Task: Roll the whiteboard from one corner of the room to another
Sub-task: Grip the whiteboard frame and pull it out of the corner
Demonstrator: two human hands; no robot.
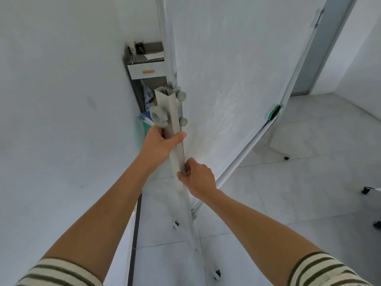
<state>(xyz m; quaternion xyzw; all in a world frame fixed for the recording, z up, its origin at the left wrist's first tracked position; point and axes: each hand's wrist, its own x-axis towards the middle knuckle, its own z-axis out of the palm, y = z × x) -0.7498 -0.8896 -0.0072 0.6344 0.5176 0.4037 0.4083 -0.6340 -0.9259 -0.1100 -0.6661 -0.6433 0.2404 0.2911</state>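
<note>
A tall white whiteboard on a wheeled stand fills the upper middle of the view. Its near grey upright post carries round grey knobs. My left hand grips this post just below the knobs. My right hand grips the same post lower down. A green eraser sits on the tray rail at the board's far end. Small casters show at the foot of the stand on the tiled floor.
A white wall runs close on the left. A small cabinet with a drawer and cluttered shelves stands in the corner behind the board. A door is at the back right. Chair casters poke in at the right edge.
</note>
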